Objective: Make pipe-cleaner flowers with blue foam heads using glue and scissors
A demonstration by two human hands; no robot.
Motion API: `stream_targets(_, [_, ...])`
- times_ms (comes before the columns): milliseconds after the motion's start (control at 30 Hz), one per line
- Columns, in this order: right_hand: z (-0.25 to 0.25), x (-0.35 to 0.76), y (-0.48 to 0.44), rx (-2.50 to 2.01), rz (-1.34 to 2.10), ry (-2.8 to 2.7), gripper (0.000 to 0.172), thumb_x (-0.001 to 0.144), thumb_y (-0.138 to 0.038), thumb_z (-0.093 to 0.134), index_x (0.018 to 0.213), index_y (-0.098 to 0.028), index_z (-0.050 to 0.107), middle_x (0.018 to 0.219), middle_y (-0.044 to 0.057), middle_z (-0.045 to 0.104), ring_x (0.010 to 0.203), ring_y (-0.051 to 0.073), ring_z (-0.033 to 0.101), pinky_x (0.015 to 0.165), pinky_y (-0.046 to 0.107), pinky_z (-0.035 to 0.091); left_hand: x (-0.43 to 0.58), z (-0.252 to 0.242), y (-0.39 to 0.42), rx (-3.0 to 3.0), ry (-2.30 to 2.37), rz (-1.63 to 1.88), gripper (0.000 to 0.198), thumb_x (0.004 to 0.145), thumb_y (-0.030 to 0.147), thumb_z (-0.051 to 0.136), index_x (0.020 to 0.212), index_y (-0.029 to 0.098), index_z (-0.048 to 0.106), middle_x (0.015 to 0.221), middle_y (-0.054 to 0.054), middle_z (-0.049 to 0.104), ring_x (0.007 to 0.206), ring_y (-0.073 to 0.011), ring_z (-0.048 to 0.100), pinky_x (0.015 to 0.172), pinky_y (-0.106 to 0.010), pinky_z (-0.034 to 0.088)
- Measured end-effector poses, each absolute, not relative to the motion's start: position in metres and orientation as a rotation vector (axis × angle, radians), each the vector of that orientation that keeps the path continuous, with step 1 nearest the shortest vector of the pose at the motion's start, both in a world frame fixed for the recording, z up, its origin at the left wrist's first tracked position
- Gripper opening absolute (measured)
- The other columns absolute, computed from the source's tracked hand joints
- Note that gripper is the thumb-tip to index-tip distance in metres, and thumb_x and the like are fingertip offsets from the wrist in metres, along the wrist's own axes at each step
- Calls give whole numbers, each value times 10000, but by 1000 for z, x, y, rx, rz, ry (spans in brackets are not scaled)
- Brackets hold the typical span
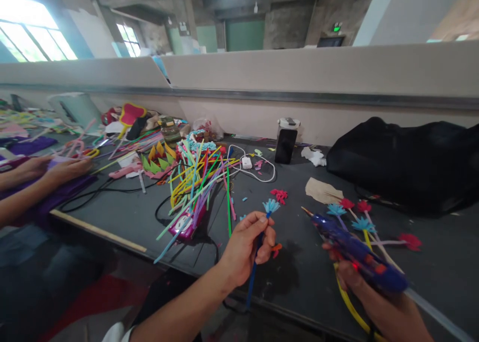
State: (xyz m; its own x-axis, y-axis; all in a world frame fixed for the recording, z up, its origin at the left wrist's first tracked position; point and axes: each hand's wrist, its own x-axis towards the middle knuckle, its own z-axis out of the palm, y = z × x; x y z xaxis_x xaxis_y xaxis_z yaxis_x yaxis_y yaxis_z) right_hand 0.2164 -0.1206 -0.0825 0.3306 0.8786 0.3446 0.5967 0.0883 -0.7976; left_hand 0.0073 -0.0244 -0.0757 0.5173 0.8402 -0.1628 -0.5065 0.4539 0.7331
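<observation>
My left hand (249, 247) pinches a dark blue pipe cleaner stem (253, 277) topped by a light blue fluffy flower (271, 206). The flower points up, and the stem hangs down past the table edge. In my right hand (368, 292) is a blue hot glue gun (355, 250), its metal tip pointing left toward the flower but apart from it. A red light glows by the handle, and a clear glue stick (441, 317) sticks out of the back. Behind the gun lie several finished pipe cleaner flowers, among them a red one (410, 242) and a blue one (362, 225).
Loose coloured pipe cleaners (202, 182) are heaped left of centre over a purple power strip (187, 227). Red pieces (279, 196) lie beyond my left hand. A phone (286, 146) leans on a bottle, and a black bag (404, 162) sits right. Another person's hands (69, 167) work at left.
</observation>
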Motion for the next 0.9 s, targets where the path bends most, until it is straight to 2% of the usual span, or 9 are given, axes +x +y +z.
stream_targets(100, [-82,210,-118,-1493,526,-1485,295,819,-474,625,1050,-292,639,908,18,745,766,217,713,635,264,571,9,-78,-26,680,560,870,167,890,317,574,855,155,558,571,18,576,330,-30,336,328,-150,227])
stream_targets(200, [-82,208,-115,-1424,622,-1596,292,824,-450,636,1073,-298,643,960,18,747,863,236,719,708,275,580,10,-79,-27,681,567,860,156,902,303,553,855,155,559,566,18,570,327,-30,334,327,-150,223])
stream_targets(367, [-89,203,-113,-1403,680,-1579,364,813,-553,622,999,-245,673,907,56,740,795,250,719,656,294,576,10,-76,-28,682,597,844,149,898,299,558,852,157,553,569,15,569,335,-32,344,331,-148,217])
stream_targets(500, [-89,199,-112,-1401,727,-1567,401,784,-598,633,945,-233,670,876,46,722,758,228,703,624,275,558,10,-78,-29,702,598,828,163,889,318,573,860,159,554,564,14,566,339,-34,338,330,-151,210])
stream_targets(733, [-81,202,-113,-1414,707,-1614,252,813,-477,653,893,-237,642,790,-4,667,652,151,626,582,218,494,10,-78,-30,720,595,832,167,898,321,561,855,159,555,552,19,558,342,-35,329,332,-153,212])
stream_targets(900, [-78,199,-113,-1386,706,-1638,235,830,-458,634,794,-228,608,703,-35,594,583,118,563,544,204,448,11,-79,-30,715,605,831,165,892,324,572,860,163,555,552,22,558,343,-35,329,331,-152,201])
